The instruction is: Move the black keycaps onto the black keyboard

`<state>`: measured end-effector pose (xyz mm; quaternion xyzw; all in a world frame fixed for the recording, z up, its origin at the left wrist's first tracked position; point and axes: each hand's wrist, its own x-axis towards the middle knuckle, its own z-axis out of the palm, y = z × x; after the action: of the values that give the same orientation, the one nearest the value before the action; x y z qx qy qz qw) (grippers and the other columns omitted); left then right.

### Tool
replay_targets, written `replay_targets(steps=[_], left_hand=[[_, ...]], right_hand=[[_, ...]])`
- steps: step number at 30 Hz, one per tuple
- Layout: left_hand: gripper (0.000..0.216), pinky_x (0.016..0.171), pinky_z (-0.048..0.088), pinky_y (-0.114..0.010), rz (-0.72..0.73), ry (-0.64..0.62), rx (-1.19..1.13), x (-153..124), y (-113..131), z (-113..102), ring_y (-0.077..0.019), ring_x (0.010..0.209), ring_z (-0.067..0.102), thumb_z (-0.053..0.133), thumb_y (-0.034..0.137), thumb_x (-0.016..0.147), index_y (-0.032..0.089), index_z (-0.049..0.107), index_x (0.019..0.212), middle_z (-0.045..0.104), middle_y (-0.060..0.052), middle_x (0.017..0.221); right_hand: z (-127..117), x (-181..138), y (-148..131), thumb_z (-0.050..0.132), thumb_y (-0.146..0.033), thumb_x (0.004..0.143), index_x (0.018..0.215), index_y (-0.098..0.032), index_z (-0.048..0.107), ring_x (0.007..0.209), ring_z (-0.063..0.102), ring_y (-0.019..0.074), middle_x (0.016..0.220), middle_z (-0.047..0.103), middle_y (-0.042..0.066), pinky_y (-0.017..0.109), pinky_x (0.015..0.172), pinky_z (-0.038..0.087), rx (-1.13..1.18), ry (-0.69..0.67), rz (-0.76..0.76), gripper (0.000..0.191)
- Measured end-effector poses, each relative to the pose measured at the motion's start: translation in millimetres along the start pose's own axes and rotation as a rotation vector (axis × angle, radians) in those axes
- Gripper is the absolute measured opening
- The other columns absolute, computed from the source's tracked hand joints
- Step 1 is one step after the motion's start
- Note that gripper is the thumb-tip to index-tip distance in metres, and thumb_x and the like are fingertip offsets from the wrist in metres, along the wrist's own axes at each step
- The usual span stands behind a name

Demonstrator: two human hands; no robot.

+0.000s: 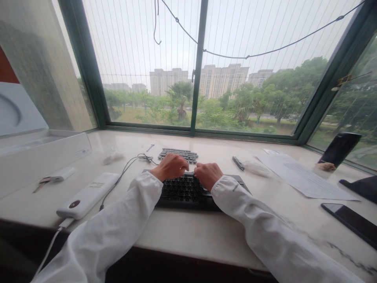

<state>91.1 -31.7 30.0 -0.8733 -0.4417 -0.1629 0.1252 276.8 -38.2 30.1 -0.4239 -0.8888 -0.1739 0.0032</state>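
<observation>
A black keyboard (184, 192) lies on the white sill, and much of its key area looks stripped of caps, with the bare switch seats showing. Over its back edge my left hand (171, 167) is bent with its fingers closed; what they hold, if anything, is hidden. Close by on the right, my right hand (208, 175) is closed too, its fingertips low at the keyboard's upper rows, and I cannot make out anything in them. Just behind the hands, rows of loose dark keycaps (179, 152) are laid out on the sill.
On the left are a white power bank (88, 195) with a plugged cable, a black cord (123, 173), a key on a white holder (60, 175) and a white box (67, 145). A dark pen-like tool (238, 163), printed paper (303, 177) and a phone (353, 222) lie right.
</observation>
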Motion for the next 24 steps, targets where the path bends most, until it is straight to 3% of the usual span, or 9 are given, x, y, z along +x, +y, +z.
replay_targets(steps=[9,15,24], left_hand=[[0.044,0.068,0.045,-0.023,0.078,-0.061,-0.061,-3.9,2.7,3.2,-0.0152,0.085,0.066,0.045,0.01,0.078,0.034,0.072,0.104,0.072,0.003,0.102],[0.046,0.073,0.047,-0.024,0.092,-0.078,-0.101,-3.8,1.6,7.5,-0.0147,0.088,0.067,0.046,0.008,0.076,0.035,0.072,0.102,0.072,0.005,0.103],[0.046,0.075,0.047,-0.023,0.087,-0.079,-0.107,-3.5,2.2,10.3,-0.014,0.09,0.067,0.046,0.008,0.076,0.036,0.072,0.102,0.072,0.006,0.103]], right_hand=[[2.0,-0.7,6.4,0.043,-0.032,0.092,0.098,-0.022,0.07,0.087,0.066,0.0216,0.104,0.067,0.01,0.031,0.07,0.045,0.101,-0.003,0.043,0.029],[8.9,-1.4,12.1,0.048,-0.037,0.091,0.103,-0.03,0.07,0.09,0.065,0.0208,0.107,0.068,0.004,0.029,0.07,0.044,0.192,0.029,0.064,0.026],[8.9,-1.3,11.9,0.046,-0.031,0.091,0.103,-0.029,0.069,0.084,0.066,0.0194,0.105,0.067,0.005,0.029,0.069,0.044,0.148,0.032,0.024,0.026]])
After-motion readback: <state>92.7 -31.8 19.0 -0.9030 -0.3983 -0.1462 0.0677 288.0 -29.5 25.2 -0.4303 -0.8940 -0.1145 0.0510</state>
